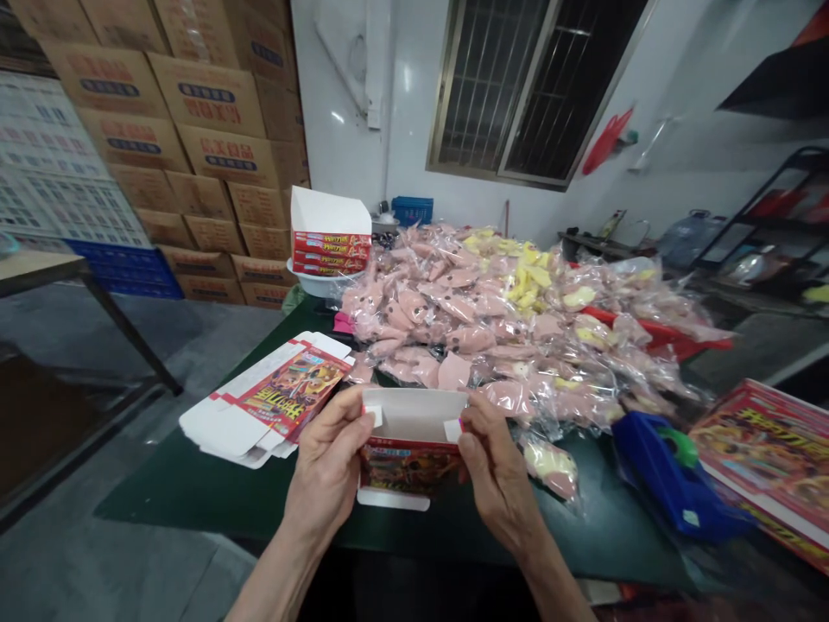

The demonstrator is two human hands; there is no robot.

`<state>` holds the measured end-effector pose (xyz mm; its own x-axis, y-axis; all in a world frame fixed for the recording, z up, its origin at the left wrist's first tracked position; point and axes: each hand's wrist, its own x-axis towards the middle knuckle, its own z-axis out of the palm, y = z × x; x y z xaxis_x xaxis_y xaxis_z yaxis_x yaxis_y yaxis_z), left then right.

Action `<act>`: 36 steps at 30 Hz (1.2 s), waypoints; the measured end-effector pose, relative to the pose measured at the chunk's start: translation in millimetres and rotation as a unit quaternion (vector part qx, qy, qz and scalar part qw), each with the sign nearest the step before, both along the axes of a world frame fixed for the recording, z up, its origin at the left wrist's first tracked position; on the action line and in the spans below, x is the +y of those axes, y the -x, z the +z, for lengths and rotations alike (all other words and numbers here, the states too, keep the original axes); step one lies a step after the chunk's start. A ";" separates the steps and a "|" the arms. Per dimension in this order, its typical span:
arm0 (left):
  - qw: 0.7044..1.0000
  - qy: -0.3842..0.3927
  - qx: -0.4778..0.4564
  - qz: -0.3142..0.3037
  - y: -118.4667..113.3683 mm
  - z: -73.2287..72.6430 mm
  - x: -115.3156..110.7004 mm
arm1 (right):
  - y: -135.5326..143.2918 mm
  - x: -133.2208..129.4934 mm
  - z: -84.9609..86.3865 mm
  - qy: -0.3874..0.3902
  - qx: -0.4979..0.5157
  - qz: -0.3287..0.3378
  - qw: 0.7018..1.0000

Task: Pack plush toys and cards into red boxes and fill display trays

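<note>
A small red printed cardboard box (409, 466) is held up between my two hands above the green table. Its upper end is open toward me, showing a pale inside with small white side flaps, and a white flap sticks out at its lower edge. My left hand (330, 458) grips the left side, thumb by the left flap. On the right side, my right hand (496, 462) has its thumb and fingers closed on the wall by the other flap. A stack of flattened red and white cartons (272, 397) lies left of my left hand.
Pink and yellow items in clear plastic (446, 302) are heaped across the table (187, 484). A blue tape dispenser (673, 475) and printed red cartons (770, 458) lie at the right. An open display box (332, 233) of red packs rests on a white basin (320, 283). Brown cartons (213, 112) are stacked behind.
</note>
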<state>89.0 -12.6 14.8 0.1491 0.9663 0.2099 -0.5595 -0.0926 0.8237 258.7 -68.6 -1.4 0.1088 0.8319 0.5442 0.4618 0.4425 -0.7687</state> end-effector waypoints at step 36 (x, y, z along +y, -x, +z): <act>0.873 -0.358 0.332 0.018 13.0 3.8 -8.1 | -15.4 -13.5 18.7 -0.003 -0.108 0.013 0.994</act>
<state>76.0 -20.7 18.5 0.4388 0.6294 0.6413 0.0325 -0.7243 0.6887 274.1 -82.2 17.3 -0.0334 0.8299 0.5569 0.6041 0.4607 -0.6503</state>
